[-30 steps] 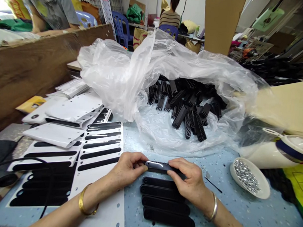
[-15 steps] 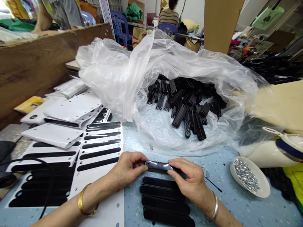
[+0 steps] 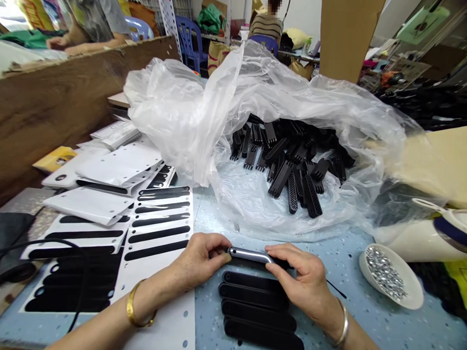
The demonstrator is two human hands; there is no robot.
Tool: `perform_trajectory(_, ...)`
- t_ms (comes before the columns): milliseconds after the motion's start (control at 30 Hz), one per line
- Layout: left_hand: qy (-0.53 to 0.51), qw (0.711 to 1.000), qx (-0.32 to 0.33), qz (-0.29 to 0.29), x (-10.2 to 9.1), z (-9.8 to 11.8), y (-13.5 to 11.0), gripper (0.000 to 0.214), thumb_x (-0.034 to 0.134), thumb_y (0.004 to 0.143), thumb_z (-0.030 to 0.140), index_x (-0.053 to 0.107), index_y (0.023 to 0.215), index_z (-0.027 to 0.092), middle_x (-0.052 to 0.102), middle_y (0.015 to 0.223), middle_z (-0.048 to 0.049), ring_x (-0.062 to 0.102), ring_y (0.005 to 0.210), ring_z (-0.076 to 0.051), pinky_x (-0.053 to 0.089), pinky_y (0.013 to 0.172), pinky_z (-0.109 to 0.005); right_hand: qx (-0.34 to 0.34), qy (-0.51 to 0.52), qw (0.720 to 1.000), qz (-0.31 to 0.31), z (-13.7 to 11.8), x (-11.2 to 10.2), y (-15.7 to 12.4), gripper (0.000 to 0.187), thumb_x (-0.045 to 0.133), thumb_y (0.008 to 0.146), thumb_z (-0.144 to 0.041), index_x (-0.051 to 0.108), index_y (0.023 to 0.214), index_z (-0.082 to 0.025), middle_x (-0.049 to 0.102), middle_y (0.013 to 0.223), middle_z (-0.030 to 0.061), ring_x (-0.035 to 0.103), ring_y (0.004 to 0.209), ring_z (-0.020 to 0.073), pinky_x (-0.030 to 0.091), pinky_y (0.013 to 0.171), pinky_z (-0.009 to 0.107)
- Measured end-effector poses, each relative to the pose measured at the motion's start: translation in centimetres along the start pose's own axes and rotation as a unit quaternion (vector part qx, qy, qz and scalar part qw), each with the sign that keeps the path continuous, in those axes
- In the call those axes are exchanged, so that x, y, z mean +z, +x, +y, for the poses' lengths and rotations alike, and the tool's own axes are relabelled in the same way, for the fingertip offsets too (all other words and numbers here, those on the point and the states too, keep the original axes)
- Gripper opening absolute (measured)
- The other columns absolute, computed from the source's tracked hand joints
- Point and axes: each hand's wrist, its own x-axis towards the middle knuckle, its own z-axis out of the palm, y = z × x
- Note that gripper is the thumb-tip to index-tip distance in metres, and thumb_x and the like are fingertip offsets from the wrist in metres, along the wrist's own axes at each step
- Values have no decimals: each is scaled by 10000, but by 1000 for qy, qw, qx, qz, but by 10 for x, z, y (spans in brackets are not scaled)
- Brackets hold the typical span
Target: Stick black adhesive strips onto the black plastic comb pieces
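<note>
Between my hands is a long black plastic strip (image 3: 248, 254) with rounded ends and a glossy top that catches the light. The fingertips of my left hand (image 3: 205, 255) pinch its left end, near a small hole. My right hand (image 3: 301, 272) grips the strip toward its right end, thumb in front and fingers behind, hiding that end. Just below lie several matching black strips (image 3: 259, 309), stacked in a row on the blue speckled table (image 3: 212, 215). To the left is a white sheet (image 3: 156, 295) bearing black strip-shaped stickers (image 3: 158, 234).
A clear plastic bag (image 3: 174, 111) holds many black plastic parts (image 3: 295, 167). On the right stand a bowl of small silvery pieces (image 3: 387, 272) and a white bottle (image 3: 415, 237) lying down. A black cable (image 3: 82, 277) crosses the left side. People sit beyond the wooden board (image 3: 59, 118).
The view has shifted slightly, so things sit a little further right. Both hands keep their grip on the strip, and the shine along its top looks different.
</note>
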Motion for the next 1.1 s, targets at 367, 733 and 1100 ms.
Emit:
perform_trajectory(367,-18,1000,-1,-2,1,-6,1,202,610,773,271,735,871,147,640,641,3,534,585,-126,420,541,-221,0,-15,1000,-6,-1,5,-1,145,668,800,-133,749,898,-201,764,842,64,728,760,212,607,694,314)
perform_trajectory(733,-35,999,-4,1,1,-5,1,173,627,766,273,726,845,155,629,612,15,546,572,-119,429,522,-208,1,-23,1000,-3,-1,9,-2,126,653,802,-162,742,878,-208,759,822,68,721,739,214,605,673,317)
perform_trajectory(1100,98,982,155,44,0,-18,-3,222,612,851,186,753,1022,197,780,994,-54,726,902,-210,567,841,-321,-1,-3,1000,-3,5,12,-4,140,667,789,-126,734,895,-188,754,834,71,714,755,205,596,693,313)
